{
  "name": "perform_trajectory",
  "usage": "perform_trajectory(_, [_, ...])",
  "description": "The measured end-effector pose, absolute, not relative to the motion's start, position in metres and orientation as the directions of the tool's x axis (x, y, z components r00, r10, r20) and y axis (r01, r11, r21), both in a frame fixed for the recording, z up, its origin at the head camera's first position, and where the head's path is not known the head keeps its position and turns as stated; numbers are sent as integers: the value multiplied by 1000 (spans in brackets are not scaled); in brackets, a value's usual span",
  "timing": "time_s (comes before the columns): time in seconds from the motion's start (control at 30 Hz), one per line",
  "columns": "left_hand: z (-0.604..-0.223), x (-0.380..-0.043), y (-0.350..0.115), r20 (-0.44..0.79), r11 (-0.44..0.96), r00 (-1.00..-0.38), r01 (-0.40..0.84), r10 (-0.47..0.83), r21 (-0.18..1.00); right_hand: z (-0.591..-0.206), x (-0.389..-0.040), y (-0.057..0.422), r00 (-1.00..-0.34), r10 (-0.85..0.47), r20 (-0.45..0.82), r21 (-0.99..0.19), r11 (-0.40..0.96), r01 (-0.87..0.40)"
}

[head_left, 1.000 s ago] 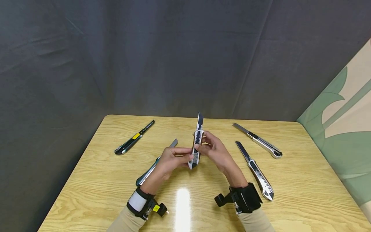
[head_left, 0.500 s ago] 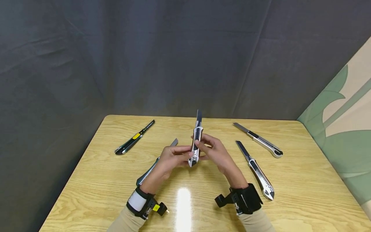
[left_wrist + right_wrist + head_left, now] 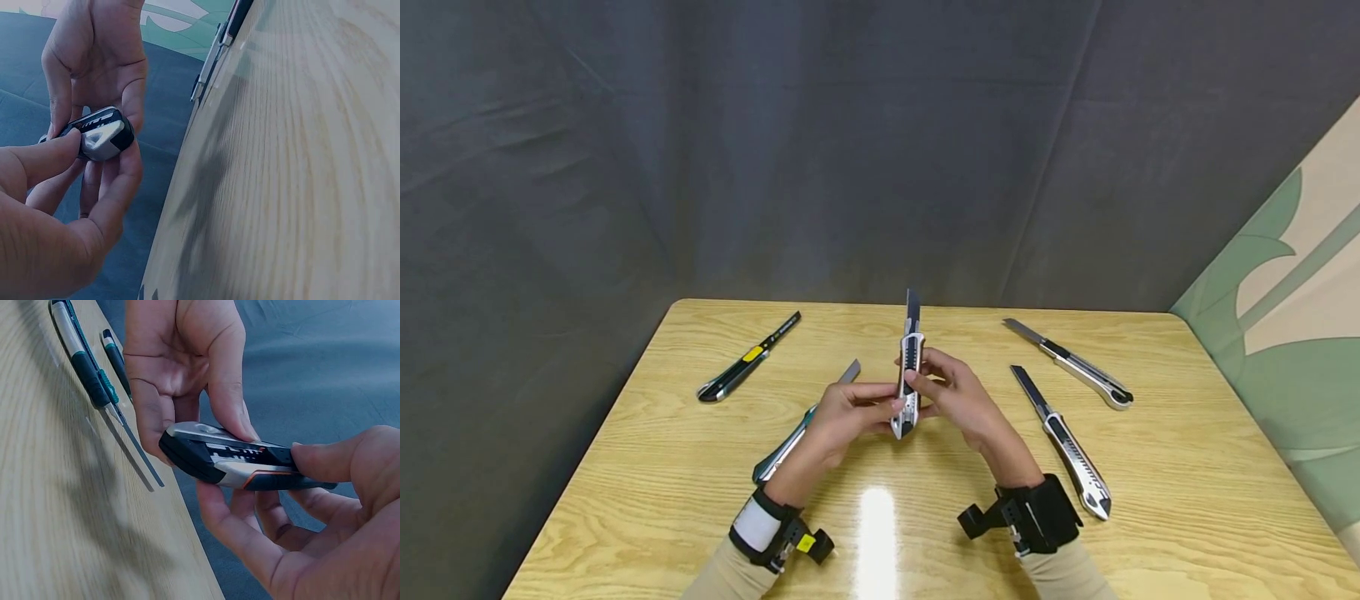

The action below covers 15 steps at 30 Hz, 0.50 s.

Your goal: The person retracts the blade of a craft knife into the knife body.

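Observation:
A silver and black snap-off knife (image 3: 913, 350) is held up over the middle of the table, blade extended and pointing away. My left hand (image 3: 841, 418) pinches its rear end between thumb and fingers. From the other side my right hand (image 3: 961, 402) grips the handle, its thumb on the slider area and fingers behind. Orange trim shows along the handle (image 3: 234, 472) in the right wrist view; the left wrist view shows the knife's butt end (image 3: 103, 140). Under my left forearm lies a green and silver snap-off knife (image 3: 782, 446), partly hidden.
A black snap-off knife with a yellow patch (image 3: 733, 372) lies at the left. Two silver snap-off knives lie at the right, one nearer (image 3: 1075, 462) and one farther (image 3: 1090, 375), blades out. Behind the wooden table (image 3: 1180, 467) hangs a dark cloth (image 3: 880, 150).
The held knife has turned slightly more upright, its rear end shifting a little right. It rose briefly, then came back down. Both hands keep their hold; the other knives lie still.

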<state>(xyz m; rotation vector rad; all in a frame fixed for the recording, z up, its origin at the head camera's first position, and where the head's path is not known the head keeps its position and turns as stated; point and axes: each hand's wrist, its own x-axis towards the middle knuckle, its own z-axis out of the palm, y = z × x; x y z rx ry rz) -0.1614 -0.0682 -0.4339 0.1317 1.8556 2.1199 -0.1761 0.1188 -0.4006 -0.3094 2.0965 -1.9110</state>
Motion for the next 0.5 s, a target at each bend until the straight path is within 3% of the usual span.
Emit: perform_trajectory(0.5, [-436,-162,-70,-145,-103,-940,-184,307,978,-402,-173,119,-928,-368,-62,-996,76,37])
